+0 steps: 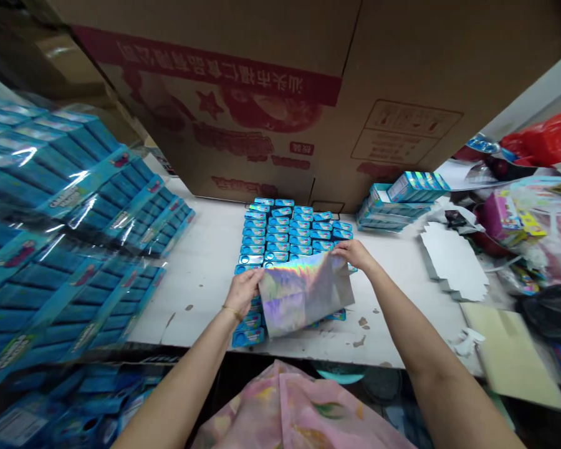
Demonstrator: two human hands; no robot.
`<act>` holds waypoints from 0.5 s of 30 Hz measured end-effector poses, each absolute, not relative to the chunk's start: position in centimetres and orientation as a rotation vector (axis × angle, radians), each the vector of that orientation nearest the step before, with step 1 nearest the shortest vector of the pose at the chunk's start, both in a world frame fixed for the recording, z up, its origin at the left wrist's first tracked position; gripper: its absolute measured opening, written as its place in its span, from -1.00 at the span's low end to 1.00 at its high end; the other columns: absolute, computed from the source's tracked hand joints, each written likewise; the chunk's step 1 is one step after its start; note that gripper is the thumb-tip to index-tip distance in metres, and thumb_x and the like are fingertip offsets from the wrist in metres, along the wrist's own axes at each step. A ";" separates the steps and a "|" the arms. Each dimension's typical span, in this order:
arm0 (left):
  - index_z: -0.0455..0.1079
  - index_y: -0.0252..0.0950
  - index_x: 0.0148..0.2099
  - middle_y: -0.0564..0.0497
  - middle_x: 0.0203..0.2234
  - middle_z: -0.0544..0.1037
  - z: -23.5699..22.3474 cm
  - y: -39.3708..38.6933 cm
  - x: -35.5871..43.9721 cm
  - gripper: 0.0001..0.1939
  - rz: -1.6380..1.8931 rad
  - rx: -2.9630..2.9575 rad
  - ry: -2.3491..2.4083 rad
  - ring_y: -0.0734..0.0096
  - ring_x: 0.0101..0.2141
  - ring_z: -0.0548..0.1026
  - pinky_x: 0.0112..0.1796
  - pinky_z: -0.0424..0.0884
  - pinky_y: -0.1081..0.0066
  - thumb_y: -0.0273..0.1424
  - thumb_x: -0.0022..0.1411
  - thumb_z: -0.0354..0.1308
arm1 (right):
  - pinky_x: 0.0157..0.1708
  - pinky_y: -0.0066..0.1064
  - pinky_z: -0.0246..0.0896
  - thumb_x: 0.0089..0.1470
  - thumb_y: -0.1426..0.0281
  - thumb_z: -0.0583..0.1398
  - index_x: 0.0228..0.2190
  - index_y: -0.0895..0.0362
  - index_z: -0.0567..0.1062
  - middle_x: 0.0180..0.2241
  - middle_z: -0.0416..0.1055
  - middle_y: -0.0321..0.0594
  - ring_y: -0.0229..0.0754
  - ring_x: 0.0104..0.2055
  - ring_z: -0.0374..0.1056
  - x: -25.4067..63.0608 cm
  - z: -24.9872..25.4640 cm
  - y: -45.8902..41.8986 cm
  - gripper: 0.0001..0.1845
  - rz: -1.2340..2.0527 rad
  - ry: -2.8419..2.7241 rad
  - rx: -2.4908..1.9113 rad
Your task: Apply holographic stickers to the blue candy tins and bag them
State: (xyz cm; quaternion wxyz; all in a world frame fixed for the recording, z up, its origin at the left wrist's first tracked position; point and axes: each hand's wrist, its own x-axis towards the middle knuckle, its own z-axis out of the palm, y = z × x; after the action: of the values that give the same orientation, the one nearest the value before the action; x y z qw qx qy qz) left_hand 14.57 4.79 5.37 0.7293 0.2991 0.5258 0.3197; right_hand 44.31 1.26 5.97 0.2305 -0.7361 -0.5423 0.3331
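Note:
A shiny holographic silver sheet [303, 293] is stretched between my two hands, over rows of small blue boxes [277, 229] on the white table. My left hand [244, 290] pinches its upper left corner, and a thin bracelet circles that wrist. At the upper right corner, my right hand [353, 252] has its fingers closed on the sheet. Several of the blue boxes are hidden beneath the sheet; others show past its left and lower edges. Whether the sheet touches the boxes, I cannot tell.
Stacked, plastic-wrapped blue boxes [75, 187] rise on the left. A large printed carton [262, 93] stands along the back. Right of the rows are more blue boxes [402, 196], white cardboard pieces [453, 259], a beige card [509, 349] and a red bag [542, 137].

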 end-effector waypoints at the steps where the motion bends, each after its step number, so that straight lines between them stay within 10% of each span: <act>1: 0.39 -0.38 -0.43 0.02 -0.60 0.49 4.5 5.2 14.9 -0.64 0.693 0.646 1.193 0.45 -0.55 0.44 -0.49 0.35 0.45 -0.22 -0.26 0.30 | -0.49 -0.49 0.05 -0.07 0.33 0.15 -0.52 0.18 0.53 -0.55 0.42 -0.22 -0.30 -0.49 0.26 44.4 5.0 2.0 -0.79 0.821 -1.539 -2.081; 9: 0.35 -0.35 -0.42 0.02 -0.57 0.50 0.7 7.1 14.5 -0.80 0.663 0.516 1.187 0.48 -0.54 0.46 -0.46 0.37 0.47 -0.33 -0.11 0.22 | -0.16 -0.30 0.08 0.02 0.38 0.09 -0.22 0.07 0.47 -0.16 0.37 -0.13 -0.10 -0.11 0.22 38.2 0.7 4.6 -0.74 0.269 -1.714 -2.058; 15: 0.32 -0.33 -0.42 0.04 -0.58 0.49 1.0 7.4 14.0 -0.87 0.677 0.395 1.066 0.49 -0.51 0.47 -0.43 0.38 0.47 -0.40 -0.05 0.18 | -0.24 -0.30 0.14 0.10 0.40 0.02 -0.13 0.10 0.40 -0.21 0.36 -0.10 -0.15 -0.21 0.20 27.7 0.1 6.3 -0.71 0.219 -2.294 -1.536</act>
State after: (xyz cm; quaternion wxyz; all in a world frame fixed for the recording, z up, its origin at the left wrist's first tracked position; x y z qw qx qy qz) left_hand 14.00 7.38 1.03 0.7890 0.1835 0.4949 0.3146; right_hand 27.66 6.25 0.10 0.1851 -0.5449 -0.8141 0.0778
